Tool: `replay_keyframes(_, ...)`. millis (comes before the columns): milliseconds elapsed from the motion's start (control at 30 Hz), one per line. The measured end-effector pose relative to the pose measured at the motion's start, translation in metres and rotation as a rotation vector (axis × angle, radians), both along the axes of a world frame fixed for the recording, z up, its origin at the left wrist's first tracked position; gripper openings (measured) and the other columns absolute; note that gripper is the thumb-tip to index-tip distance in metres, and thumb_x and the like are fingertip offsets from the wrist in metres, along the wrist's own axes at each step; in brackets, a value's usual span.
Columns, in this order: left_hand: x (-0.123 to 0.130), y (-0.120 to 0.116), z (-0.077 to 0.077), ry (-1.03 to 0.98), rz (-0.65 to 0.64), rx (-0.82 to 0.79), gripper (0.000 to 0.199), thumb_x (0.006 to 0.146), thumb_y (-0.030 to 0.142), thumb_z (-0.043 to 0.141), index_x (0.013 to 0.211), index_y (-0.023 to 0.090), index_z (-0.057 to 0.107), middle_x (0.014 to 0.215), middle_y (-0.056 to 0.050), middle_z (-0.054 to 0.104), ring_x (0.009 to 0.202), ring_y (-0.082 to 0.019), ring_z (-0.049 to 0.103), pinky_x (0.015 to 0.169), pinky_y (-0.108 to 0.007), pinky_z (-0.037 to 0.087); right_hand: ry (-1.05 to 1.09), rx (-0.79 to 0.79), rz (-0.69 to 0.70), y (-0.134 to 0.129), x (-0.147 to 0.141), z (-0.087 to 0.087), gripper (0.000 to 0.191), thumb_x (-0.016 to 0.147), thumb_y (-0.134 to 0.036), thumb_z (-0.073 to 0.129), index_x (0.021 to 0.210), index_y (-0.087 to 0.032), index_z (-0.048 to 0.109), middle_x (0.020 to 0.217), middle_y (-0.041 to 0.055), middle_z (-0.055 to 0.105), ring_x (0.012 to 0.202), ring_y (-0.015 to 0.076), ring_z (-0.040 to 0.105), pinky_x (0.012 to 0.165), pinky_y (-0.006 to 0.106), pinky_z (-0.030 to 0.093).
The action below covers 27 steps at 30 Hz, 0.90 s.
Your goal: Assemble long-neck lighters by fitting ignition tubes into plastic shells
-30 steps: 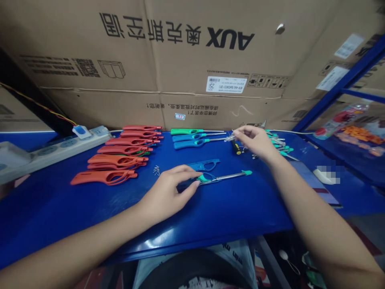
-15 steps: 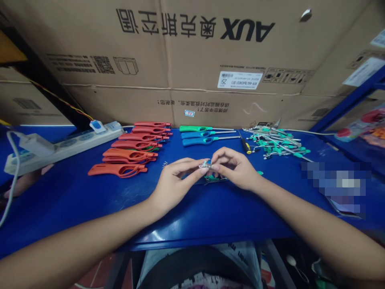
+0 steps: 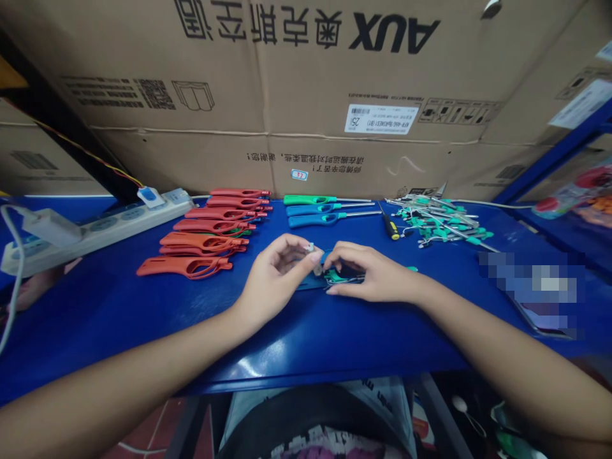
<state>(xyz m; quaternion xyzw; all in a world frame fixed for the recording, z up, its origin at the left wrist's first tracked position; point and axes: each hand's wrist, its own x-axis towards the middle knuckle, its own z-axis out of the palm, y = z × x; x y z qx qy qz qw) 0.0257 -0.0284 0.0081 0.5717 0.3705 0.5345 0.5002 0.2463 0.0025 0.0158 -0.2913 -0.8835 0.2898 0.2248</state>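
One yellow-and-black screwdriver (image 3: 391, 229) lies on the tabletop (image 3: 306, 357). Left of it lie three long-nosed lighters (image 3: 306, 220), one green and two blue. Well left of the screwdriver are at least seven red and orange casings (image 3: 160, 266), overlap hiding the exact number; farther left, one power strip (image 3: 102, 233) carries two plugs (image 3: 55, 228). Just right of the screwdriver is one heap of green-tipped metal tubes (image 3: 447, 223), too tangled to count.

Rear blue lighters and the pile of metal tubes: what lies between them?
In the head view, a black-and-yellow screwdriver lies between the blue lighters and the pile of metal tubes.
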Motion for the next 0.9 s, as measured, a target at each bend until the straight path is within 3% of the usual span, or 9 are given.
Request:
replay_keyframes(133, -0.002, 0.005, 0.0, 0.005, 0.023, -0.078, 0.031, 0.082, 0.038, 0.079, 0.089, 0.017, 0.057, 0.08, -0.001, 0.072, 0.076, -0.014, 0.071, 0.071, -0.023, 0.057, -0.229, 0.083, 0.059, 0.0, 0.008, 0.002, 0.018, 0.092, -0.026, 0.068, 0.109, -0.022, 0.067, 0.108, 0.0042, 0.063, 0.092, 0.0161, 0.062, 0.079, 0.029, 0.048)
replay_keyframes(267, -0.006, 0.009, -0.004, 0.131, 0.026, -0.052, 0.034, 0.076, 0.039, 0.083, 0.087, 0.017, 0.06, 0.074, 0.001, 0.067, 0.059, -0.011, 0.064, 0.057, -0.023, 0.053, -0.232, 0.109, 0.078, 0.002, 0.008, 0.0, 0.011, 0.094, -0.019, 0.062, 0.103, -0.021, 0.068, 0.106, 0.0037, 0.065, 0.093, 0.0156, 0.063, 0.079, 0.028, 0.047)
replay_keyframes(367, -0.008, 0.011, -0.009, 0.249, 0.032, 0.001, 0.032, 0.075, 0.039, 0.084, 0.086, 0.017, 0.065, 0.078, -0.001, 0.07, 0.062, -0.012, 0.064, 0.059, -0.024, 0.052, -0.169, 0.075, 0.099, 0.003, 0.007, 0.0, 0.01, 0.093, -0.015, 0.061, 0.1, -0.019, 0.067, 0.102, 0.004, 0.066, 0.091, 0.0144, 0.062, 0.078, 0.026, 0.047)
replay_keyframes(467, -0.008, 0.011, -0.011, 0.328, 0.009, 0.018, 0.03, 0.075, 0.039, 0.084, 0.089, 0.017, 0.069, 0.084, -0.003, 0.073, 0.073, -0.015, 0.068, 0.067, -0.026, 0.054, -0.088, 0.002, 0.038, 0.003, 0.005, 0.001, 0.006, 0.092, -0.015, 0.062, 0.094, -0.017, 0.067, 0.094, 0.0029, 0.065, 0.073, 0.0099, 0.058, 0.067, 0.023, 0.047)
replay_keyframes(533, -0.007, 0.01, -0.011, 0.336, -0.018, 0.002, 0.03, 0.079, 0.041, 0.081, 0.094, 0.017, 0.071, 0.087, -0.004, 0.075, 0.077, -0.017, 0.069, 0.07, -0.027, 0.055, -0.04, -0.122, -0.032, 0.003, 0.004, 0.001, 0.004, 0.091, -0.02, 0.063, 0.092, -0.017, 0.065, 0.089, 0.0017, 0.063, 0.059, 0.0065, 0.053, 0.057, 0.021, 0.045)
replay_keyframes(700, -0.008, 0.009, -0.008, 0.412, -0.055, 0.011, 0.034, 0.094, 0.049, 0.06, 0.096, 0.017, 0.072, 0.079, -0.002, 0.07, 0.065, -0.013, 0.063, 0.061, -0.023, 0.05, 0.04, -0.651, -0.19, 0.004, 0.003, 0.002, 0.022, 0.092, -0.039, 0.064, 0.096, -0.019, 0.055, 0.05, -0.0094, 0.053, 0.035, 0.0079, 0.049, 0.036, 0.019, 0.042)
replay_keyframes(900, -0.011, 0.013, -0.011, 0.529, -0.007, 0.07, 0.035, 0.098, 0.046, 0.053, 0.101, 0.018, 0.074, 0.074, -0.002, 0.068, 0.059, -0.013, 0.056, 0.054, -0.023, 0.043, 0.202, -0.828, -0.191, 0.007, 0.0, 0.005, 0.042, 0.076, -0.048, 0.081, 0.088, -0.015, 0.059, 0.059, -0.0031, 0.065, 0.047, 0.0103, 0.063, 0.043, 0.021, 0.055)
